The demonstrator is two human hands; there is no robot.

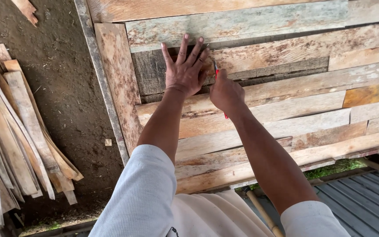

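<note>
Fingers of left hand spread flat on dark board; right hand clamped round red pencil, tip at board joint. Panel of weathered planks looks mostly laid, marking under way. Loose slats stacked at left.

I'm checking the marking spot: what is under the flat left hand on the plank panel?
The left hand lies flat on a dark weathered plank beside a paler one. The wood under the palm is hidden. The right hand holds a red pencil.

This is an outdoor wood yard. Old boards fill the middle. More planks lie on dirt at the left.
</note>
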